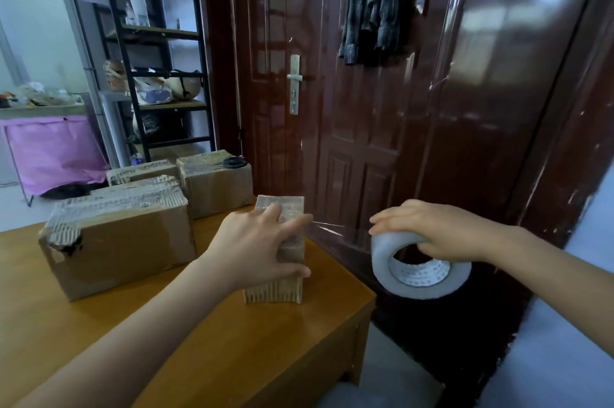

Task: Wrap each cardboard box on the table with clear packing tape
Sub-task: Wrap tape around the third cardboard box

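Note:
A small cardboard box [288,254] stands near the right edge of the wooden table [232,341]. My left hand [255,245] lies on top of it, fingers spread and thumb against its right side. My right hand [435,231] grips a roll of clear packing tape [420,269] in the air to the right of the table. A strip of clear tape [332,228] stretches from the roll to the box's upper right edge. A large box [123,241] with worn, taped edges sits to the left. Two more boxes [216,185] [143,171] stand behind it.
Black-handled scissors [234,162] lie on the far box. A dark red door [365,108] with a metal handle stands close behind the table. A black shelf rack [159,58] and a pink-covered stand [50,148] are at the back left.

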`<state>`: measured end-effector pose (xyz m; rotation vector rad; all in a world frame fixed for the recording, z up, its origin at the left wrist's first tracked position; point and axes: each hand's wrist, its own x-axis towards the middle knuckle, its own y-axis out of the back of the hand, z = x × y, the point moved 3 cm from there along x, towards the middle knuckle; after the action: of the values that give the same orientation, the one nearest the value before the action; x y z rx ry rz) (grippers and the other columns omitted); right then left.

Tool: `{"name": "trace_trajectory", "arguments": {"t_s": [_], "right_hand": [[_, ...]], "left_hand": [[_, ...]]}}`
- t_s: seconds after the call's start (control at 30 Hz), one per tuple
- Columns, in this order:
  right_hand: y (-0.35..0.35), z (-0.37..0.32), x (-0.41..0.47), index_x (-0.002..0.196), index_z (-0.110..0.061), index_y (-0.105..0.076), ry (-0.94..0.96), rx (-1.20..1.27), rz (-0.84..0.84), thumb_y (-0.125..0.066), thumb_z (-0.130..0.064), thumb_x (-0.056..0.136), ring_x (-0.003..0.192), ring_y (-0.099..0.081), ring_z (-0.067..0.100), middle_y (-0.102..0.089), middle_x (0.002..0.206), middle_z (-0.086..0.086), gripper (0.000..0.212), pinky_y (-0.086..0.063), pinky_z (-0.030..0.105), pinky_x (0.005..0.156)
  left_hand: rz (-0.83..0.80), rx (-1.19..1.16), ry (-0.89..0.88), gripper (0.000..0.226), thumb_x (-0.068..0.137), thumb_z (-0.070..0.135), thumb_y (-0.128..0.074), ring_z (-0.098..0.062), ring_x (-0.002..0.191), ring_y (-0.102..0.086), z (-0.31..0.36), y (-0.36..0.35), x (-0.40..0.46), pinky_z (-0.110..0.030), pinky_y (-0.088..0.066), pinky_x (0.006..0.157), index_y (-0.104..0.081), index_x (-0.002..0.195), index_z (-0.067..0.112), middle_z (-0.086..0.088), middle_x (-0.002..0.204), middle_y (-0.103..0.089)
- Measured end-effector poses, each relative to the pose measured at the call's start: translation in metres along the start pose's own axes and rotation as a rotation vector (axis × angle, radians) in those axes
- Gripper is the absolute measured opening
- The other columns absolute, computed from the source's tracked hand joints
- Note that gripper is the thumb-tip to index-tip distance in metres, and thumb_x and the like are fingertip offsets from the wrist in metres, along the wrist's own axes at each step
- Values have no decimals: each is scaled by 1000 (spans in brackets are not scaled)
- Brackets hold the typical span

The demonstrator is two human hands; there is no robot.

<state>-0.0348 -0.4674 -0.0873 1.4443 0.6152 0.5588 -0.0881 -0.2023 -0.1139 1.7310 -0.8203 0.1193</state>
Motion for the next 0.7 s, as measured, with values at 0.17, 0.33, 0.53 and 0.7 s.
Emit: {"name": "trace_trajectory", "arguments": {"t_s": [0.17,0.33,0.53,0.7], "right_hand": [[1,6,-10,133,-51,-42,-14,113,104,-48,12,81,125,-27,-5,-22,141,-37,82,-47,28,86],[18,1,-9,135,-50,-40,-18,75,130,-48,12,81,124,-30,0,-20,133,-38,82,-48,29,77],[49,-17,2,132,-55,-42,36,193,181,-48,15,78,103,-54,9,-35,127,-33,89,-51,43,72],[64,-57,32,134,-47,-45,102,113,194,-48,13,79,113,-49,7,-41,125,-28,81,-51,43,80]], "left_hand": [[-122,-43,129,83,78,85,-29,-25,122,-36,4,-15,-4,-26,-43,71,-11,149,48,-3,134,-34],[27,-165,246,76,68,76,-37,-27,105,-47,7,-26,-13,-19,-30,51,-49,136,44,-4,113,-49],[166,-575,413,70,66,70,-42,-11,122,-36,-6,-25,-23,-24,-42,66,-41,135,55,12,139,-35],[266,-1216,603,64,62,64,-55,-2,122,-39,-16,-44,-45,-19,-41,85,-48,126,56,23,135,-38]]}}
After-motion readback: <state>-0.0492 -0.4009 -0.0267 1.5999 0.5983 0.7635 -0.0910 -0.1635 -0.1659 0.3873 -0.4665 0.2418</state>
